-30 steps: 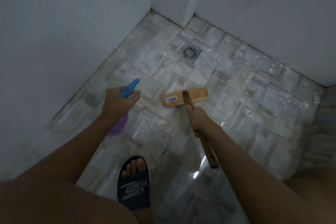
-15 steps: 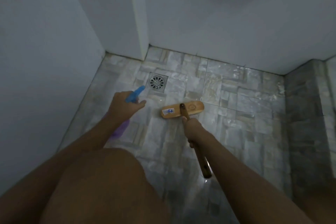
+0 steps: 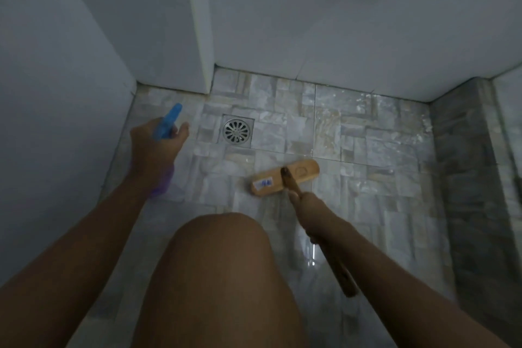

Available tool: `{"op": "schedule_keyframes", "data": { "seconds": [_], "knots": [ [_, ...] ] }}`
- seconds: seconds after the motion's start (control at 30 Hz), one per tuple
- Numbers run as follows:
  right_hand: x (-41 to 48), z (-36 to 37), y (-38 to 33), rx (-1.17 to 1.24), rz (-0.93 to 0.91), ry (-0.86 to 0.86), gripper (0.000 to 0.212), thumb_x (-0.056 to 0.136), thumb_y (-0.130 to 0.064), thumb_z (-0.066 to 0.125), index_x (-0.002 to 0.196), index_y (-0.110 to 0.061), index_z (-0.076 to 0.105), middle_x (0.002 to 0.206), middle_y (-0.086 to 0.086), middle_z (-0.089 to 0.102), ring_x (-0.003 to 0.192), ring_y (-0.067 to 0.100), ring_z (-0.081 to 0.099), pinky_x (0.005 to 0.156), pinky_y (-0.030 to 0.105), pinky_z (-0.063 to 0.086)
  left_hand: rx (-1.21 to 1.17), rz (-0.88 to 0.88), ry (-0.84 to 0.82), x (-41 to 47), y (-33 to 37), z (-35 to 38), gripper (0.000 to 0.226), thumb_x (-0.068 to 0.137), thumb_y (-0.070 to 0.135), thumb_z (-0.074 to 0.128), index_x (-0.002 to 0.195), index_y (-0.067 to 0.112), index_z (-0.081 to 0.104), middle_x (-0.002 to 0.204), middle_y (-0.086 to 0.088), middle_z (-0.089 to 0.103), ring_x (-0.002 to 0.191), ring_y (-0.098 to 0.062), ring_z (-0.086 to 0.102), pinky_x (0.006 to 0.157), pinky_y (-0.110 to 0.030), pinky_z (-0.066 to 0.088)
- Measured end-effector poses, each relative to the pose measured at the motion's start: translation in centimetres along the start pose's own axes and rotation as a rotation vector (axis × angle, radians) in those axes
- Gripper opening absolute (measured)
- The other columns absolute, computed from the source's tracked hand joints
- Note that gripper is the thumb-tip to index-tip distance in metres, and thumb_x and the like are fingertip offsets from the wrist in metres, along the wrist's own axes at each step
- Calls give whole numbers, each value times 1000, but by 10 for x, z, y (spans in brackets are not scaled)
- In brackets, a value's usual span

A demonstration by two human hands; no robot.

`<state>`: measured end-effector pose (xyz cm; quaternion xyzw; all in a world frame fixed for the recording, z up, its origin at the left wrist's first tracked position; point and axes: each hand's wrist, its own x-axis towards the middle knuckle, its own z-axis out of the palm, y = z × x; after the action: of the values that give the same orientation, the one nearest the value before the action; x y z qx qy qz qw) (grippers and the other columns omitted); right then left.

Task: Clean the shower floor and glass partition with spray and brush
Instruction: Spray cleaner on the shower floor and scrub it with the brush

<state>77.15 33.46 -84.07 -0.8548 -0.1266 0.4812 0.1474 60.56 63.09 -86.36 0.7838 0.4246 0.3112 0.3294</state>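
My left hand [image 3: 154,147] grips a spray bottle [image 3: 167,124] with a blue trigger head and a purple body, held over the left side of the shower floor [image 3: 367,135], nozzle pointing toward the far left corner. My right hand [image 3: 306,203] grips the wooden handle of a brush [image 3: 285,176]. Its flat wooden head, with a small sticker on top, rests on the grey stone-pattern tiles near the middle of the floor. I cannot make out a glass partition.
A round metal drain [image 3: 236,130] sits in the floor just left of the brush head. White walls [image 3: 310,22] enclose the floor at left and back. A raised tiled curb [image 3: 463,178] runs along the right. My bare knee [image 3: 223,263] fills the lower middle.
The view has tilted up and shifted. My knee came up into the frame, hiding the sandalled foot. The spray bottle rose toward the far left corner and the brush head sits further right of the drain.
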Motion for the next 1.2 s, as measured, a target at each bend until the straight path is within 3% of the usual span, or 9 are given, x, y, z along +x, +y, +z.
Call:
{"op": "schedule_keyframes", "data": {
  "seconds": [0.17,0.33,0.43,0.63,0.83,0.97,1.1,1.17,1.2],
  "knots": [
    [35,-4,-41,-149,-89,22,54,104,-52,31,115,-6,57,88,11,60,64,21,58,46,25,42,-2,46,-44,-2,1,-6,30,87,22,74,65,7,60,56,-8,58,50,-28,57,50,-34,46],
    [88,-11,-123,22,-115,20,45,104,-50,31,113,-10,49,90,15,56,59,27,55,48,32,49,-11,5,-80,2,6,2,29,85,19,75,64,8,59,56,-9,57,50,-18,53,53,-28,43],
    [71,-1,-105,27,-98,-8,47,104,-52,30,112,-12,53,91,12,60,63,25,59,46,29,47,-49,11,-79,-1,13,1,29,85,9,76,63,4,57,56,-13,56,51,-5,43,52,-15,35],
    [10,20,-39,-111,-76,-116,37,104,-52,32,99,-22,53,85,1,60,67,13,60,50,22,43,19,35,35,3,-1,-4,29,87,17,75,64,5,62,57,-5,59,48,-17,53,50,-19,39],
    [82,15,-159,-89,-255,-26,42,107,-45,29,123,-15,54,109,13,61,82,28,63,63,36,52,38,13,137,3,-9,-11,25,88,21,71,72,2,69,63,1,60,60,-8,55,55,-3,38],
    [125,11,-225,-60,-239,-13,36,107,-25,33,131,-4,51,95,14,55,69,27,54,51,32,45,45,2,153,2,-13,-13,26,88,24,71,73,3,69,64,2,61,56,-9,56,54,-4,39],
    [98,20,-185,-107,-290,5,40,108,-36,29,125,-10,54,118,17,58,95,35,61,65,36,51,56,7,176,4,-17,-15,30,89,27,69,70,3,68,60,-3,63,49,-18,59,50,-24,48],
    [67,29,-142,-129,-272,-32,44,108,-40,30,125,-11,56,121,19,61,100,33,61,79,37,50,60,26,167,1,-12,-13,29,88,23,68,66,5,66,57,2,58,47,-14,53,50,-9,39],
    [54,31,-124,-131,-239,-58,42,107,-43,30,119,-12,56,111,16,63,89,28,62,72,35,50,58,37,160,1,-9,-13,28,88,22,67,66,5,65,58,4,56,47,-12,51,51,-4,35]
  ]
}}
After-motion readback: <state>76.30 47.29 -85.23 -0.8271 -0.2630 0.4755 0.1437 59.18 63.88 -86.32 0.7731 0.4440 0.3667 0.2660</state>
